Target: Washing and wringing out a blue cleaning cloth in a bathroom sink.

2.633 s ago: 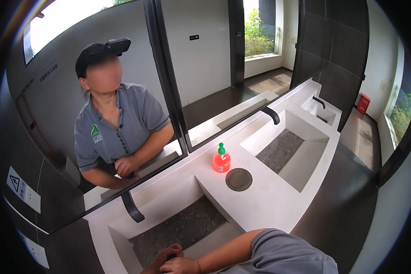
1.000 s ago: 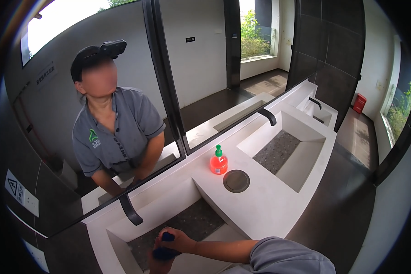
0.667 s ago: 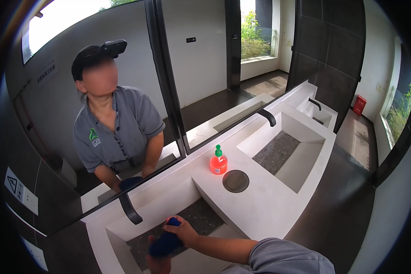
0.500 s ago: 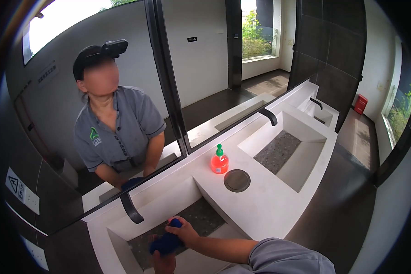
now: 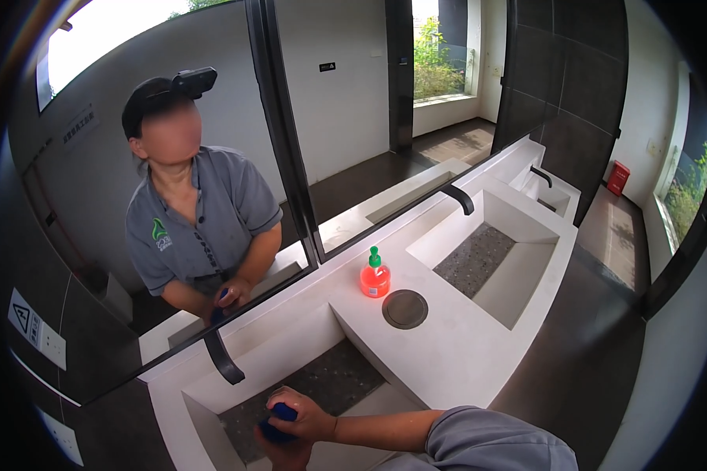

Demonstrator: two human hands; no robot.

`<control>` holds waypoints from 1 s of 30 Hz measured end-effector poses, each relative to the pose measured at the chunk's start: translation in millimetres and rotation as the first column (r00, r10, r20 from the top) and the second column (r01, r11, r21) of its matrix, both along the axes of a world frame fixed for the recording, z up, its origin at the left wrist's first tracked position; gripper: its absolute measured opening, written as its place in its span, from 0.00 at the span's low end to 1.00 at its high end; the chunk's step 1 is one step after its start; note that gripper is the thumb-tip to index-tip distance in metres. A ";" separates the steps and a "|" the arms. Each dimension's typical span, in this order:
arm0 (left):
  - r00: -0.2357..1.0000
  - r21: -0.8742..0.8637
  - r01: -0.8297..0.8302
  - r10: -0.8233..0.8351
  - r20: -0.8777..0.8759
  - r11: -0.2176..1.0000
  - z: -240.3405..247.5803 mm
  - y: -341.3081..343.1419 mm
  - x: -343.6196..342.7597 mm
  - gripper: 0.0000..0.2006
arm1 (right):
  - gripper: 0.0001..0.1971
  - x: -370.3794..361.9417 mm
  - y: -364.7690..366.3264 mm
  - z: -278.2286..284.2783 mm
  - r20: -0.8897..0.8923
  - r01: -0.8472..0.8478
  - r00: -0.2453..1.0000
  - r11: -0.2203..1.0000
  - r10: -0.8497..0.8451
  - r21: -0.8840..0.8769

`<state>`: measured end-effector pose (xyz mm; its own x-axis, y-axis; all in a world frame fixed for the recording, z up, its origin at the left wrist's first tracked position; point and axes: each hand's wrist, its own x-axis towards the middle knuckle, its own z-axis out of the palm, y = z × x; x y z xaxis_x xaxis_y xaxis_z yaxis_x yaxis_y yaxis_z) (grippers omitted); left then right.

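Observation:
A dark blue cloth is bunched up between my two hands over the near-left sink. My right hand wraps round its upper part, fingers curled, with a blue bulge showing between thumb and fingers. Just below, my left hand is closed against the lower part of the cloth; its fingers are partly hidden by the wad and by my right hand. The black faucet reaches over the sink beyond my hands, apart from them. No water shows coming from it.
On the white counter stand a soap bottle with red liquid and a green pump, and a round metal lid. A second sink lies to the right. The mirror runs along the back; a red box stands far right.
My hands have come closer together and squeezed the cloth into a smaller wad. My right hand has moved slightly down. The view has shifted a little.

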<state>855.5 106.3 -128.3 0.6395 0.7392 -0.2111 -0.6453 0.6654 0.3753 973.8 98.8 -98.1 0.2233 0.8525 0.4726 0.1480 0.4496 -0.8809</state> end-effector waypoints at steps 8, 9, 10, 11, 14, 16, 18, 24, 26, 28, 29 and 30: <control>0.957 0.082 -0.221 0.232 -0.173 0.972 -30.7 36.6 -35.7 0.23 | 0.15 5.3 -1.2 -17.3 -0.147 -0.371 0.923 0.925 0.356 -0.087; 0.957 0.082 -0.221 0.233 -0.174 0.972 -25.0 36.4 -36.7 0.23 | 0.15 10.2 1.7 -23.4 -0.148 -0.371 0.922 0.925 0.356 -0.087; 0.948 0.143 -0.255 0.277 -0.155 0.956 -12.9 35.2 -37.0 0.22 | 0.17 18.9 6.7 -30.9 -0.506 -0.579 0.718 0.814 0.477 -0.054; 0.938 0.202 -0.289 0.318 -0.134 0.936 -2.7 34.2 -37.4 0.22 | 0.20 24.7 9.4 -37.8 -0.779 -0.733 0.388 0.677 0.493 0.063; 0.980 0.317 -0.199 0.194 0.047 0.927 13.9 38.1 -47.6 0.21 | 0.28 33.2 9.8 -31.8 -0.943 -0.804 0.163 0.593 0.292 0.045; 0.992 0.374 -0.124 0.113 0.052 0.919 27.8 36.6 -44.4 0.21 | 0.32 27.1 5.8 -29.0 -0.961 -0.840 0.192 0.539 0.198 -0.056; 0.998 0.430 -0.050 0.030 0.052 0.902 39.2 37.9 -41.3 0.22 | 0.34 11.3 -1.8 -37.8 -0.963 -0.954 -0.076 0.262 0.258 0.146; 0.966 0.560 0.250 -0.160 -0.205 0.790 57.8 40.3 -41.1 0.25 | 0.36 2.5 -21.8 -55.2 -0.963 -0.999 -0.044 0.010 0.267 0.048; 0.953 0.552 0.287 -0.173 -0.250 0.783 59.4 39.7 -44.0 0.24 | 0.40 0.5 -22.3 -60.4 -0.907 -0.999 0.038 0.037 0.420 -0.024; 0.936 0.540 0.330 -0.197 -0.290 0.774 59.1 38.3 -41.4 0.24 | 0.42 1.2 -22.7 -53.3 -0.876 -0.990 0.112 0.129 0.470 -0.057; 0.947 0.507 0.286 -0.158 -0.281 0.813 57.9 35.7 -35.9 0.24 | 0.45 4.6 -22.0 -46.9 -0.839 -0.970 0.193 0.226 0.509 -0.086; 0.955 0.475 0.236 -0.112 -0.275 0.848 58.3 33.5 -33.8 0.25 | 0.45 7.0 -19.9 -43.7 -0.838 -0.970 0.193 0.226 0.510 -0.086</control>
<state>821.7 139.8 -70.0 0.7474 0.6644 -0.0013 -0.3915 0.4419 0.8071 980.8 78.9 -141.9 -0.7152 0.6989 -0.0061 -0.5360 -0.5541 -0.6369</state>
